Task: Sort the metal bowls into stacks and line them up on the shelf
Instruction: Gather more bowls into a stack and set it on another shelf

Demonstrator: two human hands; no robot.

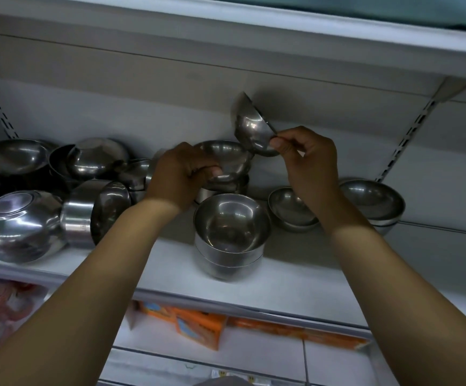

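My right hand (308,157) pinches the rim of a small metal bowl (250,126), held tilted above the white shelf (295,277). My left hand (183,174) grips a second bowl (226,156) that sits on top of a stack behind the front one. A stack of upright bowls (230,235) stands at the shelf's front middle. Two shallow stacks are to the right: one (291,210) beside my right wrist, another (374,201) further right. A jumbled pile of bowls (45,190) fills the left side, some overturned or on their sides.
The shelf above (226,37) hangs low over the bowls. Slotted uprights (404,135) run along the back wall. Below the shelf lie orange boxes (198,324) and a pinkish packet (3,305).
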